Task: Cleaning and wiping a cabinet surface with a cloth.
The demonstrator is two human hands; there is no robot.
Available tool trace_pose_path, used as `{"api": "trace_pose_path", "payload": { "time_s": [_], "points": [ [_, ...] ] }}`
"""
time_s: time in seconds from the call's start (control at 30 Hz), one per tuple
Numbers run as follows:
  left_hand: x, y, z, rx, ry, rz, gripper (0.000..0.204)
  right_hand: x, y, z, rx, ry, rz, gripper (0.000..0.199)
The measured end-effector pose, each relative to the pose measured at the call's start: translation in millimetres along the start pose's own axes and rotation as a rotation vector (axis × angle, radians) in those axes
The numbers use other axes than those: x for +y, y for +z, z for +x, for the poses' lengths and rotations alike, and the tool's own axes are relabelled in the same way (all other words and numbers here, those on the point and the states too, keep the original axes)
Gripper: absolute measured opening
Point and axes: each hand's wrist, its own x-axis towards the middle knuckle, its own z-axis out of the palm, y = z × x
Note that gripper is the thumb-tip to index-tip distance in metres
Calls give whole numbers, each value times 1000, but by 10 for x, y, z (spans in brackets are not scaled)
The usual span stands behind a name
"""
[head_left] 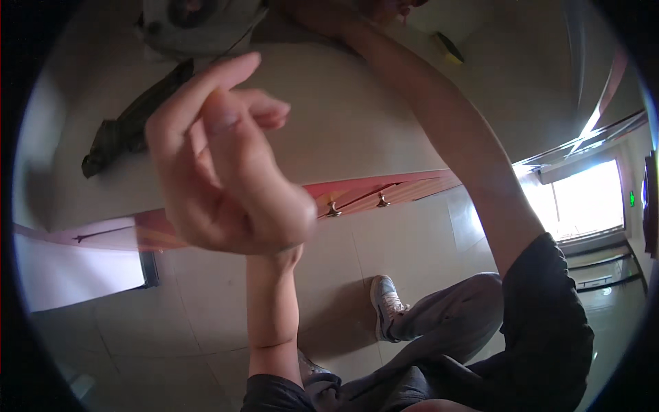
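My left hand (230,165) is raised close to the camera above the pale counter (364,130), slightly blurred. Its fingers curl loosely with gaps between them, the thumb crosses in front, and nothing shows in its grasp. Behind it on the counter lies a long, dark green, crumpled thing (123,134), partly hidden by the hand. My right arm stretches forward across the counter to the upper edge. There my right hand (302,12) is dim and cut off, so its fingers are hidden. It is near a whitish thing (237,24) with a dark round patch.
A small yellow and dark sponge-like block (449,48) lies right of my forearm. Something reddish (395,10) shows at the top edge. Drawers with metal knobs (333,209) line the counter's red front. Below are floor tiles (336,261); a bright window (587,199) is at right.
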Motion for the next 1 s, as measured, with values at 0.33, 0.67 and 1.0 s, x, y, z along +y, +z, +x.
{"api": "trace_pose_path", "payload": {
  "time_s": [0.33, 0.67, 1.0],
  "points": [
    [-65, 76, -13, 35, 104, 171, 34, 645, 109, -1985, 238, -147, -303, 58],
    [38, 143, -47, -32, -65, 205, 35, 3710, -376, -4272, 238, 300, -606, 49],
    [-3, -31, -35, -225, -212, 382, 37, 3329, -302, -4317, 364, 510, -121, 57]
  ]
}}
